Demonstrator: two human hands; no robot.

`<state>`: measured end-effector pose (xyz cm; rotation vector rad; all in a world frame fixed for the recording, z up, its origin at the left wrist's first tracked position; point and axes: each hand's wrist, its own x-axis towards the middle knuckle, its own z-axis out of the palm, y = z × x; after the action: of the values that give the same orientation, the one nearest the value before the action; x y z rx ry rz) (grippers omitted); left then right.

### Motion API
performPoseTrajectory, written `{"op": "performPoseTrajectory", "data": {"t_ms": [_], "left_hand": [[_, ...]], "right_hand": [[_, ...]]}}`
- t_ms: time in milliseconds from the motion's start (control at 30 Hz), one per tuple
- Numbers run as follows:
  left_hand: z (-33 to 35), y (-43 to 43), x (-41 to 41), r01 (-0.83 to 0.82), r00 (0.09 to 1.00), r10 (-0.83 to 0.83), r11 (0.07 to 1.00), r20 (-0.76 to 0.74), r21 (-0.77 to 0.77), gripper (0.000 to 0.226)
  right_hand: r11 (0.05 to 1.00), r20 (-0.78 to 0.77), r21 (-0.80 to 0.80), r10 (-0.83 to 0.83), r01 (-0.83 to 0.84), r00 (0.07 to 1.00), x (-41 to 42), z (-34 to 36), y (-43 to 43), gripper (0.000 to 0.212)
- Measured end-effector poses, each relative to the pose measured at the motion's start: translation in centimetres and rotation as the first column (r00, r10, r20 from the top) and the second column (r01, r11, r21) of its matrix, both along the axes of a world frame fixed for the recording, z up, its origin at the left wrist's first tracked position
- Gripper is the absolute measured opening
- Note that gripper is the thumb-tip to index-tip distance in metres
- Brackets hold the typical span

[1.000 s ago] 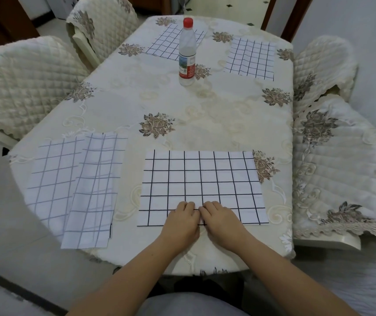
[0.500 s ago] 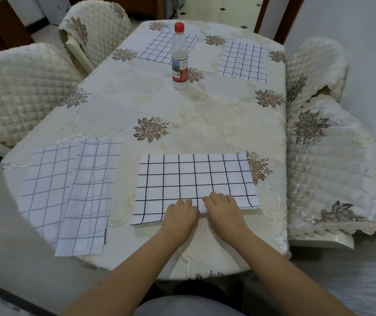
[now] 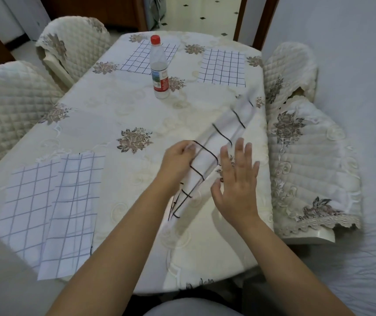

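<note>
I have my left hand (image 3: 177, 165) pinching the tilted grid sheet (image 3: 207, 156). My right hand (image 3: 237, 179) hovers released, fingers spread, just right of the sheet. The bottle (image 3: 159, 67) stands well beyond it.

Oval table (image 3: 118, 110) wearing a cream embroidered cloth with brown flower motifs. Clear plastic bottle (image 3: 159, 67), red cap, standing upright toward the far end, its base just beside a flower motif.

Two checked sheets lying at the near left: outer sheet (image 3: 27, 201) and inner sheet (image 3: 75, 213), overlapping, the inner one lying on top and hanging a little past the table edge.

Far-left sheet (image 3: 141, 60) lying flat behind the bottle, partly hidden by it. Far-right sheet (image 3: 223, 67) lying flat, apart from the bottle.

Quilted chairs standing around: near-left chair (image 3: 11, 106), far-left chair (image 3: 75, 42), far-right chair (image 3: 289, 71), near-right chair (image 3: 307, 167).

Tiled floor (image 3: 200, 12) with dark diamonds showing beyond.
</note>
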<state>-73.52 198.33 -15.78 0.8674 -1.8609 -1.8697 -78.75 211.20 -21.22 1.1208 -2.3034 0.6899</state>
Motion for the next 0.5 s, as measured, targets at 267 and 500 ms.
{"op": "performPoseTrajectory", "data": {"t_ms": [267,500], "left_hand": [[-6.6,-4.2,2.2,-0.177,0.908,0.069,0.957,0.413,0.229,0.015],[-10.1,-4.9,3.4,-0.222,0.787,0.093,0.965,0.61,0.14,0.012]], "right_hand": [[0.923,0.432,0.324,0.049,-0.206,0.901,-0.7,-4.0,0.9,0.059],[0.777,0.591,0.562,-0.135,-0.285,0.795,-0.1,-7.2,2.7,0.057]]}}
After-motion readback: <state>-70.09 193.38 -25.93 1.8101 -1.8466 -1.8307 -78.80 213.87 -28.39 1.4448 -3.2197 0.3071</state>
